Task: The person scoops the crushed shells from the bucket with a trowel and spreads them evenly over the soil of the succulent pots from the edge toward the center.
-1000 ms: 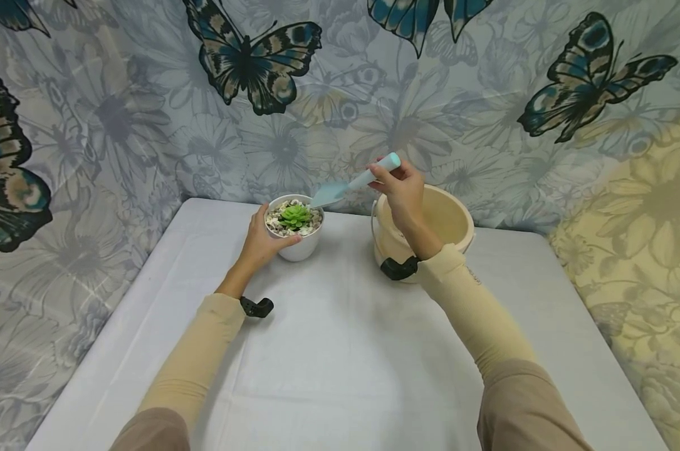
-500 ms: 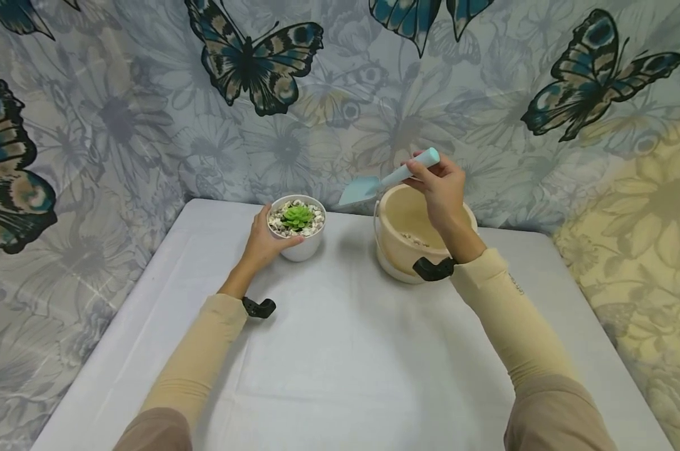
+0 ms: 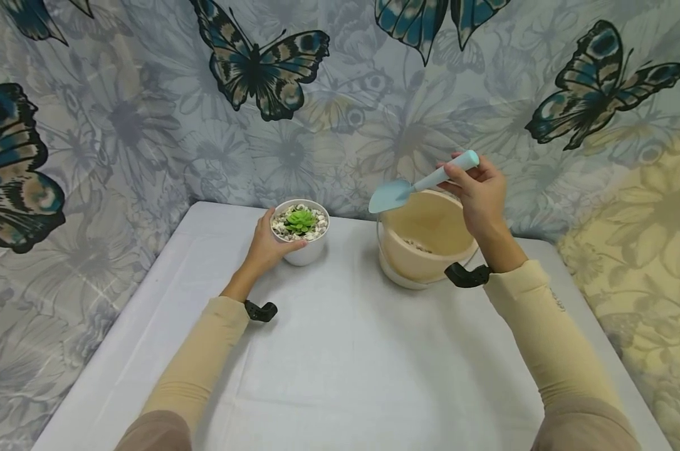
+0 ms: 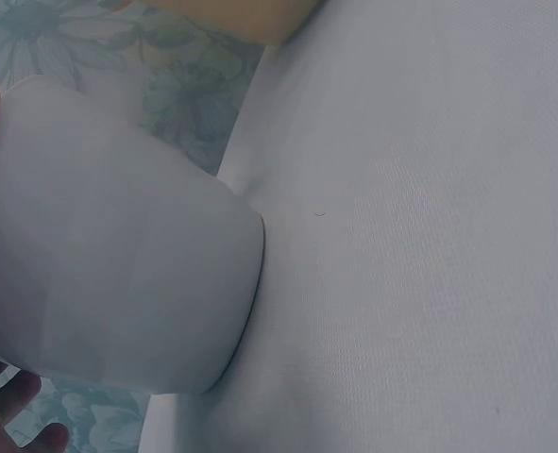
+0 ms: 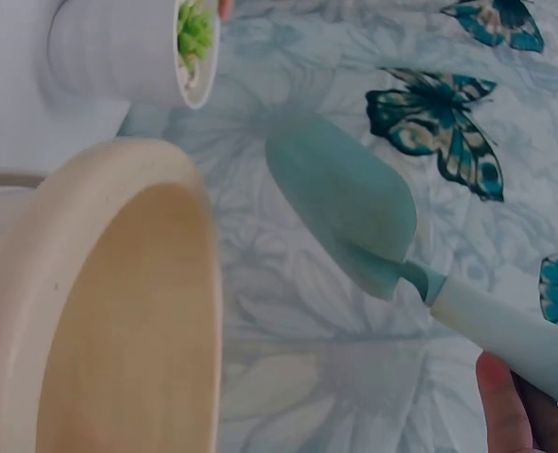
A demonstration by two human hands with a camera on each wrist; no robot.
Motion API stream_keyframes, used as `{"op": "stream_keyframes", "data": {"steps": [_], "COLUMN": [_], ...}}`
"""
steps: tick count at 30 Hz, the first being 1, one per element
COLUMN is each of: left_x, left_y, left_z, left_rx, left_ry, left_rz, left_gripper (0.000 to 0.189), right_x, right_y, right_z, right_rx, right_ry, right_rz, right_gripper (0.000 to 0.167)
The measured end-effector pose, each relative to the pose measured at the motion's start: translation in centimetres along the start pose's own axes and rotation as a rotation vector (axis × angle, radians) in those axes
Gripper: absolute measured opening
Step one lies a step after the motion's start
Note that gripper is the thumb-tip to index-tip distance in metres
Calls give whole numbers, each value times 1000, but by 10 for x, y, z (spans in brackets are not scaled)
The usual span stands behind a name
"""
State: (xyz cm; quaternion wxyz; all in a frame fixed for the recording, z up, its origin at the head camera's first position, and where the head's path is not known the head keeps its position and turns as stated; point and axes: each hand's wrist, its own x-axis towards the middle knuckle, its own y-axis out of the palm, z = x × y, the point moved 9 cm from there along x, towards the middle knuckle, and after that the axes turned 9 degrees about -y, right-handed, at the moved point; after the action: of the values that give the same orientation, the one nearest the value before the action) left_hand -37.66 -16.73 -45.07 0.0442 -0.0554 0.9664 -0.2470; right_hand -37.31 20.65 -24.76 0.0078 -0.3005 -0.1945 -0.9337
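Observation:
My left hand (image 3: pixel 267 250) grips the side of a white pot (image 3: pixel 306 254), thumb along the near rim. White pebbles and a green succulent (image 3: pixel 301 220) fill the pot's top. In the left wrist view the pot's smooth wall (image 4: pixel 118 236) stands on the cloth. My right hand (image 3: pixel 483 194) holds a light blue hand trowel (image 3: pixel 393 195) by its handle, blade pointing left, above the rim of a cream bucket (image 3: pixel 396 263). The right wrist view shows the trowel's blade (image 5: pixel 345 203) bare, beside the bucket's opening. A few pebbles (image 3: pixel 417 245) lie inside the bucket.
A white cloth (image 3: pixel 340 363) covers the table. Directly behind its back edge hangs a patterned backdrop (image 3: pixel 351 144) with butterflies. The bucket has a thin wire handle (image 3: pixel 379 235) on its left side. A black wrist camera (image 3: pixel 467 275) sits on the right wrist.
The right hand has carried the trowel rightward, from over the pot's edge to over the bucket's left rim. The left hand keeps its grip on the pot.

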Motion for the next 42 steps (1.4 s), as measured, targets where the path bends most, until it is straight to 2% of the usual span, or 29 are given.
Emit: {"op": "stream_keyframes", "data": {"steps": [6,13,20,33,42], "left_x": [0,0,-1,-1,2], "left_y": [1,0,1,2,-1], "left_z": [2,0,1,0,-1], "left_rx": [7,14,26,21,77], "left_ry": [-4,2,-10,-13,-1], "left_rz": [2,-2,2,2,7], "left_gripper": [118,118,119,119,120], "right_x": [1,5,7,7,3], "right_y": [-10,-27,-46,-66,-72], "right_z": [8,19,24,5,-11], "right_rx": [1,2,4,-48,-120], "right_ry": [-25,-43,-21,58,100], "right_rz": [0,-36,-62,-20,5], "right_gripper": [14,13,14,14,13]}}
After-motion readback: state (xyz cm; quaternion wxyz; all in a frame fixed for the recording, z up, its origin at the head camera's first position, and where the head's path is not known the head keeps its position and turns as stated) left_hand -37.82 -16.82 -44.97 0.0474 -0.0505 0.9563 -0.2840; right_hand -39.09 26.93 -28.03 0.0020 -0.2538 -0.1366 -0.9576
